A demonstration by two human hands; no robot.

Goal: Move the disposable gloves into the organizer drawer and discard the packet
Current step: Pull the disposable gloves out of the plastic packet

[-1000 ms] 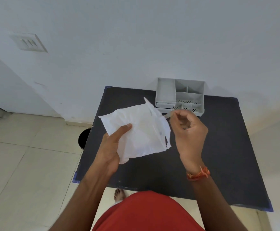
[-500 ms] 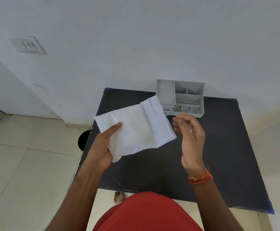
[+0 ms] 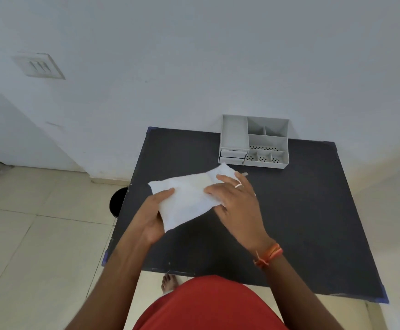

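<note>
A white packet (image 3: 187,198) is held above the black table (image 3: 301,210), left of centre. My left hand (image 3: 153,217) grips its near-left edge, thumb on top. My right hand (image 3: 237,198) lies over the packet's right end, fingers spread across it. Whether gloves are inside the packet cannot be seen. A thin torn strip (image 3: 243,173) lies on the table just beyond my right hand. The grey organizer (image 3: 253,141) stands at the table's far edge against the wall, with two small drawers (image 3: 232,156) at its lower left, both closed.
A black round bin (image 3: 116,203) stands on the tiled floor just left of the table. A white wall runs behind the table. My bare foot (image 3: 169,282) shows under the near table edge.
My right hand, which was raised beside the packet holding a torn strip, has come down onto the packet's right end. The packet has lowered and flattened; the strip now lies on the table.
</note>
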